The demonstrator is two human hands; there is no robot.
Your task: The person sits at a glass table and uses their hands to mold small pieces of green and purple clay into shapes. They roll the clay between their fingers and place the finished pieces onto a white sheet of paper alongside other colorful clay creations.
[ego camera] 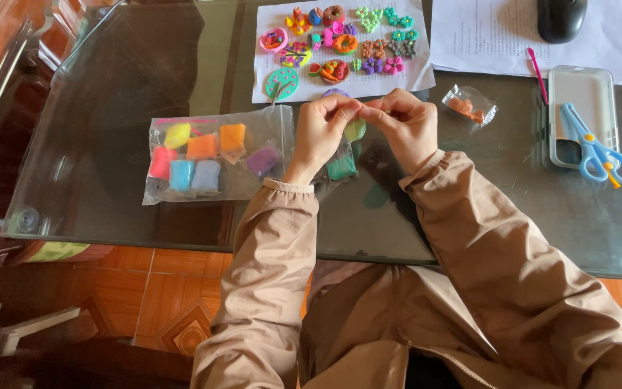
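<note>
A small flat piece of light green modelling clay is pinched between both hands above the glass surface, just in front of the person's chest. The left hand closes its thumb and fingertips on the piece's upper edge; the right hand meets it from the other side, fingers curled tight on the same edge, so neither hand is free. Directly below lies a darker green clay block, partly hidden by the left wrist. To the left rests a clear plastic bag holding 7 clay lumps in yellow, orange, pink, blue and purple. Beyond the hands, a white paper sheet carries about 20 finished clay shapes: flowers, hearts, rings and round discs, which suggests most of the modelling is done, with the green piece in hand not yet shaped or laid among them. To the right sit a small wrapper with orange clay, a pink stick tool, and a clear tray with blue scissors. A black computer mouse on printed papers is cut off at the top edge. What form the green piece is taking cannot be made out; the fingers cover its top.
</note>
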